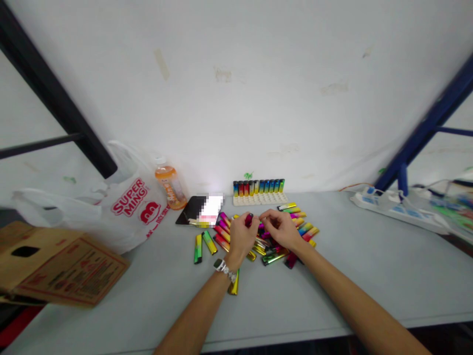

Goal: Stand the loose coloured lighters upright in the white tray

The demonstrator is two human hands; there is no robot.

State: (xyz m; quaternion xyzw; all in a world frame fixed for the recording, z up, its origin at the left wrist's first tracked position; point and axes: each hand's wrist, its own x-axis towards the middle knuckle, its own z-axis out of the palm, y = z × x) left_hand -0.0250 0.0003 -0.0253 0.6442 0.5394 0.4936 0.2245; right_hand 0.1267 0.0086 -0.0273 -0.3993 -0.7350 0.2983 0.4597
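Note:
My left hand (239, 237) is closed around a dark red lighter (249, 219), its end poking up between thumb and fingers. Close beside it on the right, my right hand (284, 229) has thumb and fingertips drawn together; whether anything is between them is too small to tell. Beneath and around both hands lies a loose pile of shiny multicoloured lighters (275, 257), partly covered by the hands. Behind them, a white rack (258, 200) with rows of holes holds several lighters (261, 187) upright along its back row.
A phone-like black device (190, 209) lies left of the pile. Further left stand an orange drink bottle (170, 185), a white plastic bag (127, 212) and a cardboard box (74, 268). White power strips (397, 211) lie at right, near a blue metal post (424, 125). A wall backs the table.

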